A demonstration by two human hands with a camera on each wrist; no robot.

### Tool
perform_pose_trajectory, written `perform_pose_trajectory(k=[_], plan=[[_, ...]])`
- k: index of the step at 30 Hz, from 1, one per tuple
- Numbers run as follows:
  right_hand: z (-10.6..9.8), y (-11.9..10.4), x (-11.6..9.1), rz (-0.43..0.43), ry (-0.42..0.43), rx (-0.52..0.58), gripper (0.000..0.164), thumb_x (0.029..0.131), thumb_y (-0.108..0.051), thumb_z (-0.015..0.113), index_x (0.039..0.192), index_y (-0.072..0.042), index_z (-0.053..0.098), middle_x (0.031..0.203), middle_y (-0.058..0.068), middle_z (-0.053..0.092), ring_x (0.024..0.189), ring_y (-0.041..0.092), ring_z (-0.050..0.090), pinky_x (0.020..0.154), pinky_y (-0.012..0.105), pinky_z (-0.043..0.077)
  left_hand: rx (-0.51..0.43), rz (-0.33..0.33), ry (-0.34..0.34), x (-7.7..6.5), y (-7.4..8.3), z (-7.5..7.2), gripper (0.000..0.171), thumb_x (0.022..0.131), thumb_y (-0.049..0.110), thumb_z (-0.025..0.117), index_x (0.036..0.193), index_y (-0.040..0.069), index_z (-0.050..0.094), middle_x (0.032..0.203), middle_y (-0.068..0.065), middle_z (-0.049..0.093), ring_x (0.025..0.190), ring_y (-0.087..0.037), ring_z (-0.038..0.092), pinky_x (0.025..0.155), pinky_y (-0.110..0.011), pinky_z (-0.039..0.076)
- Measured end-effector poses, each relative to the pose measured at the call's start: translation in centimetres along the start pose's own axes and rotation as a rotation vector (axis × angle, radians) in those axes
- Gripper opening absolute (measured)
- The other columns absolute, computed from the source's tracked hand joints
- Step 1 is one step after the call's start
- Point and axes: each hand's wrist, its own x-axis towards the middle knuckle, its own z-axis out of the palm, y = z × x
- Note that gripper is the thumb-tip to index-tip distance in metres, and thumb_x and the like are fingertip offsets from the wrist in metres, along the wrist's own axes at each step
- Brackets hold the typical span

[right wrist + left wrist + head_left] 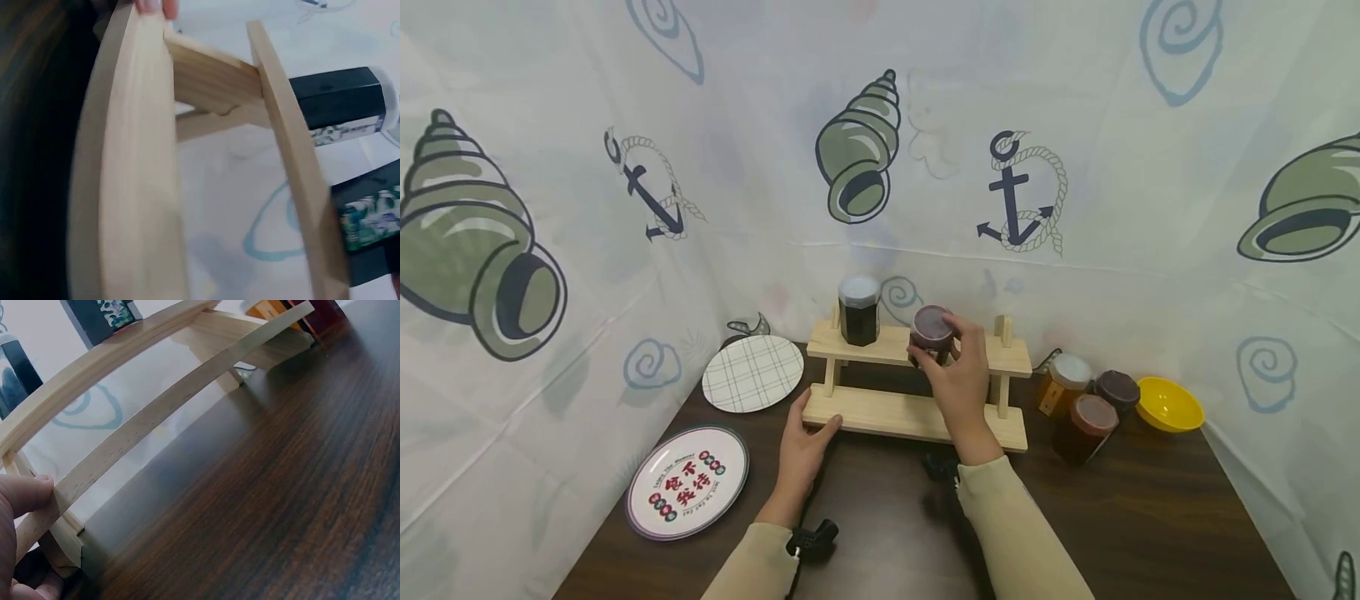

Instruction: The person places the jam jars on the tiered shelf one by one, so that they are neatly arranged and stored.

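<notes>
A two-tier wooden rack stands on the dark table against the patterned cloth. My left hand grips the left end of its lower board; in the left wrist view the thumb lies on the board and other fingers are lower down. A dark jar with a purplish lid is held between the thumb and fingers of my right hand at the middle of the upper board. In the right wrist view this labelled jar is at the board. Left of it, a dark jar with a whitish lid stands upright on the upper board.
Right of the rack are an amber jar, a reddish jar, a dark-lidded jar and a yellow bowl. On the left lie a checked plate and a white plate with red characters.
</notes>
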Motion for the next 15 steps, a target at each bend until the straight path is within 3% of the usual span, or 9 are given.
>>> perform_pose_trajectory(k=[7, 15], plan=[[1.0, 0.5, -0.5, 0.01, 0.03, -0.041, 0.082, 0.086, -0.036, 0.095, 0.155, -0.029, 0.052, 0.142, 0.013, 0.054, 0.131, 0.027, 0.065, 0.103, 0.049, 0.061, -0.002, -0.005, 0.0, -0.2, 0.3, 0.2, 0.087, 0.099, 0.025, 0.084, 0.171, 0.016, 0.035, 0.177, -0.016, 0.034, 0.161, -0.036, 0.039, 0.127, -0.056, 0.036], [1.4, 0.8, 0.4, 0.082, -0.044, -0.085, 0.093, 0.084, -0.038, 0.095, 0.162, -0.039, 0.044, 0.143, 0.013, 0.053, 0.134, 0.031, 0.066, 0.105, 0.052, 0.06, -0.005, -0.014, 0.001, -0.1, 0.4, 0.1, 0.088, 0.099, 0.021, 0.084, 0.171, 0.015, 0.034, 0.177, -0.017, 0.033, 0.16, -0.037, 0.04, 0.125, -0.056, 0.038]])
